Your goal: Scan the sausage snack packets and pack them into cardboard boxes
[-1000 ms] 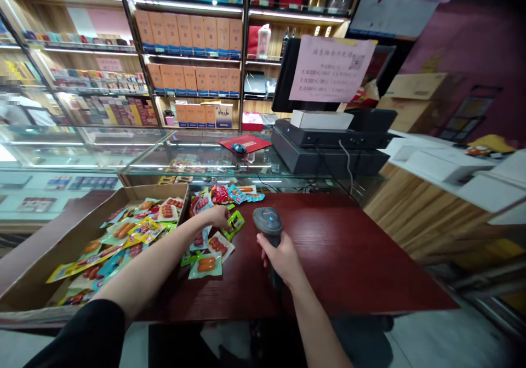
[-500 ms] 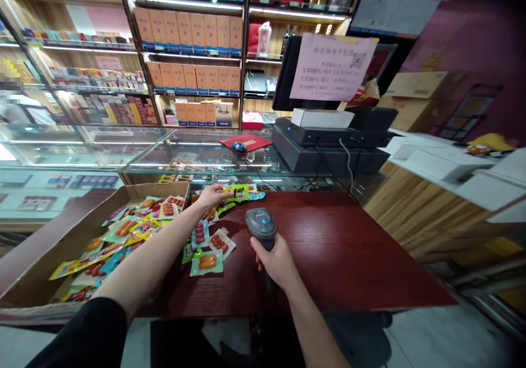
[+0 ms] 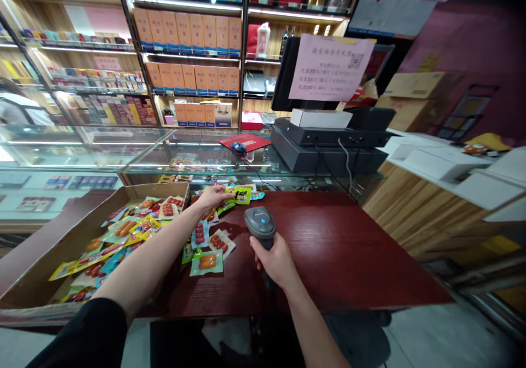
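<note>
My left hand (image 3: pixel 213 197) reaches to the far side of the dark red table (image 3: pixel 329 247), its fingers closed on the end of a yellow-green snack packet (image 3: pixel 241 194). Other packets lie under and around that hand. Wrapped round the handle of a grey barcode scanner (image 3: pixel 260 222) is my right hand (image 3: pixel 276 261); a small blue light glows on the scanner's top. Between my hands lie a packet of orange sausages (image 3: pixel 207 262) and a packet of red sausages (image 3: pixel 221 242). My left forearm passes over a cardboard box (image 3: pixel 24 272) filled with snack packets.
Behind the table stands a glass display counter (image 3: pixel 197 151) with a red mouse pad (image 3: pixel 257 142) and a blue mouse (image 3: pixel 238 147). A cash drawer (image 3: pixel 324 154) and a monitor with a pink handwritten sign (image 3: pixel 329 69) are at the right. At the far left, a person (image 3: pixel 22 110) is partly visible.
The yellow-green packet in my left hand has tilted and shifted slightly right and down. My right hand and the scanner have barely moved.
</note>
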{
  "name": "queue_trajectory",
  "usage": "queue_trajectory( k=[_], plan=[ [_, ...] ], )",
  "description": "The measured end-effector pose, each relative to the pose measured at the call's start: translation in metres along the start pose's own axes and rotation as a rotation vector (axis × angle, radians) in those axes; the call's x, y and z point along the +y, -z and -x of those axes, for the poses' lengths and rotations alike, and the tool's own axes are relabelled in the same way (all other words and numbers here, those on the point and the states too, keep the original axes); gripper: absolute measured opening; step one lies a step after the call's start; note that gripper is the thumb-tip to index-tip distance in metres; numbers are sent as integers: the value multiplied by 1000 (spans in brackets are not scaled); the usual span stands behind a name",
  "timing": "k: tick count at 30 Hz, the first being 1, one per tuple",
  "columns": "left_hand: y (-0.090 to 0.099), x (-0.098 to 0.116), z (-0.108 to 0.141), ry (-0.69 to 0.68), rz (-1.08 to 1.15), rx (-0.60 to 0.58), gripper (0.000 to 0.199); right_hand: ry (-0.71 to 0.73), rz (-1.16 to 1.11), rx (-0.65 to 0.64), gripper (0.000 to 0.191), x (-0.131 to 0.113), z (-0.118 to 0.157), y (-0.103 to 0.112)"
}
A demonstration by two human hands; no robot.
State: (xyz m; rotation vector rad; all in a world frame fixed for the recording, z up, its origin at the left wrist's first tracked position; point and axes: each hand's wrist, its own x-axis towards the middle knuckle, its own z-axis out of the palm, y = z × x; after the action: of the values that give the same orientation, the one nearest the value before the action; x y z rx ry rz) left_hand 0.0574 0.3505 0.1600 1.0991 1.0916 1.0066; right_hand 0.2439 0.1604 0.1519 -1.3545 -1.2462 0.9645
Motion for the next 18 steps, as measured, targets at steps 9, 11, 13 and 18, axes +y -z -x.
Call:
queue_trajectory(
  k=[9,11,13,18],
  plan=[
    [1,-1,-2,-40,-31,-69,42,8,13,0,29,1,0,-1],
    [1,-2,-2,-17,-24,-57,47,-5,8,6,29,0,0,-1],
    [2,-2,-2,-5,-18,-52,51,-13,7,2,28,0,1,0],
    [1,2,2,5,-1,-36,54,-17,2,4,28,2,1,1]
  ],
)
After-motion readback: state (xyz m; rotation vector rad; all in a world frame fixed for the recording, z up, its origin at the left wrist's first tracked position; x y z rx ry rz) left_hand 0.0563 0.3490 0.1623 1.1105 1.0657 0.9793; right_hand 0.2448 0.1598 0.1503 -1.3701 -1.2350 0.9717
